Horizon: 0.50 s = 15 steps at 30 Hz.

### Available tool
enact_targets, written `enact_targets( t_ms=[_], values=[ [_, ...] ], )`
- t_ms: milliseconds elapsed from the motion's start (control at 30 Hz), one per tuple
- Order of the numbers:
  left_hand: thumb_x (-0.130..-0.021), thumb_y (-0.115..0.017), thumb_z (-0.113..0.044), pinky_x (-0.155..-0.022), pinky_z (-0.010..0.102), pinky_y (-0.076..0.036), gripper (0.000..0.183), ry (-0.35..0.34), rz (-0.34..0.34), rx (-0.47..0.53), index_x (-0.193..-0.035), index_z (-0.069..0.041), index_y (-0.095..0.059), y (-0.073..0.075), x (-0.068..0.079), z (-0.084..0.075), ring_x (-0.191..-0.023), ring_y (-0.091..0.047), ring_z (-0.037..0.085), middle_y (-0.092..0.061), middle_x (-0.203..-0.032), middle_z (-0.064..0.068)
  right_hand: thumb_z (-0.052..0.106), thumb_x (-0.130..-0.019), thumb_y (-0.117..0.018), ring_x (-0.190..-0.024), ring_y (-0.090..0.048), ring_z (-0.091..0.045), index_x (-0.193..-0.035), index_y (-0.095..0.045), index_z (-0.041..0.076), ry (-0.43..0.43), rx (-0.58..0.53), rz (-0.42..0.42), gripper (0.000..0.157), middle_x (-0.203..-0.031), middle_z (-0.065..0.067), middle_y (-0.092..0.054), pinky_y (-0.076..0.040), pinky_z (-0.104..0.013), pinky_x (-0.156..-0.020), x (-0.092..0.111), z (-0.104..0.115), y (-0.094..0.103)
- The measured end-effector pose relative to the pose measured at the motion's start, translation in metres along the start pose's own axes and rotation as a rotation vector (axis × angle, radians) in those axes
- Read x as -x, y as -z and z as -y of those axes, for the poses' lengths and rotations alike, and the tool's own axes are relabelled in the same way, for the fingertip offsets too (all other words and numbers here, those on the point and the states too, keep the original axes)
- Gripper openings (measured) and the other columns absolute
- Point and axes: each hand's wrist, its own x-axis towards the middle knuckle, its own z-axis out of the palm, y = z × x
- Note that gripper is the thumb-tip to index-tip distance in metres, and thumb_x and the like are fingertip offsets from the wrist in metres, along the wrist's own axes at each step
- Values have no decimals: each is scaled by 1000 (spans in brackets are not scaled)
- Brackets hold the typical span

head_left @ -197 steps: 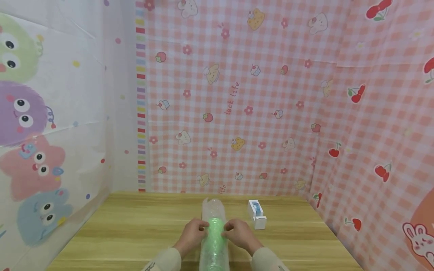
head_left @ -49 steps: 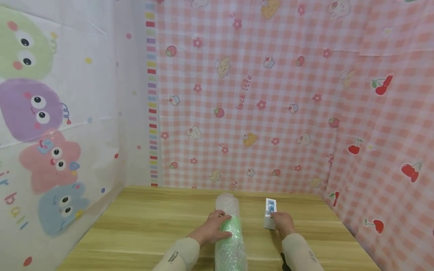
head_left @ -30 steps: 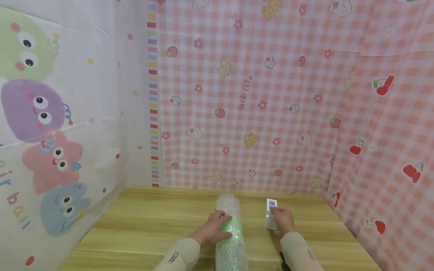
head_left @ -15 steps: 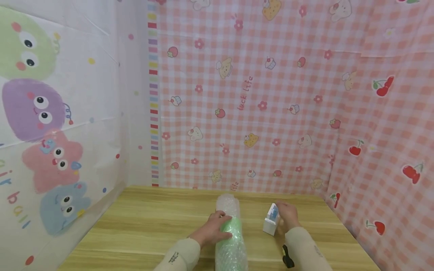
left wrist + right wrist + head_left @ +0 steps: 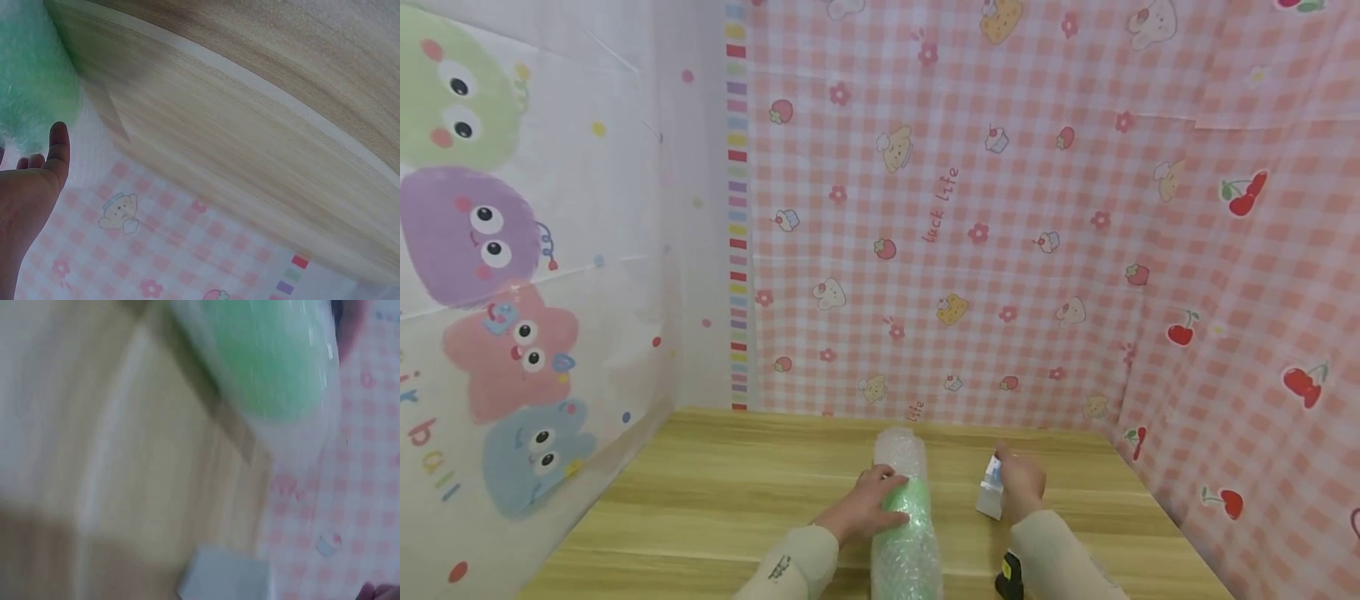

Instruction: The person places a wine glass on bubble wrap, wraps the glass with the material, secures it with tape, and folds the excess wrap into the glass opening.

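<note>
A long roll of clear bubble wrap with something green inside [image 5: 906, 542] lies lengthwise on the table. My left hand [image 5: 865, 504] rests against its left side, thumb and fingers spread; in the left wrist view the hand [image 5: 31, 187] has one straight finger along the wrap. To the right sits a small white tape dispenser [image 5: 990, 500] with blue tape, tilted. My right hand [image 5: 1022, 482] holds the dispenser at its far end, partly covering it. In the blurred right wrist view, the white dispenser [image 5: 225, 575] shows at the bottom edge.
A wooden table [image 5: 737, 475] carries it all. A pink checked cloth [image 5: 940, 275] hangs behind and at the right, a white cartoon-printed sheet [image 5: 617, 192] at the left. A black device with a yellow label [image 5: 1010, 575] sits beside my right sleeve.
Earlier both hands were at the roll; my right hand then went to the dispenser. Lately it shifted toward the dispenser's far end, and the dispenser turned and tilted. My left hand stayed on the roll.
</note>
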Motion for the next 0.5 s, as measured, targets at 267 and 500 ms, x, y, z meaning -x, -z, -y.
enact_targets(
  t_ms=[267, 500],
  values=[
    [-90, -73, -26, -108, 58, -36, 59, 25, 12, 7, -142, -7, -52, 1, -1, 1, -136, -34, 39, -37, -147, 18, 28, -93, -60, -103, -49, -48, -108, -55, -21, -84, 36, -112, 51, -113, -38, -52, -40, -56, -98, 44, -35, -15],
    [-91, -72, -26, -108, 57, -36, 58, 28, 20, 6, -142, -7, -52, 0, -2, 3, -136, -34, 38, -37, -146, 17, 25, -97, -51, -114, -46, -55, -118, -47, -25, -94, 9, -130, 54, -123, -44, -47, -38, -59, -102, 54, -57, -18]
  ],
)
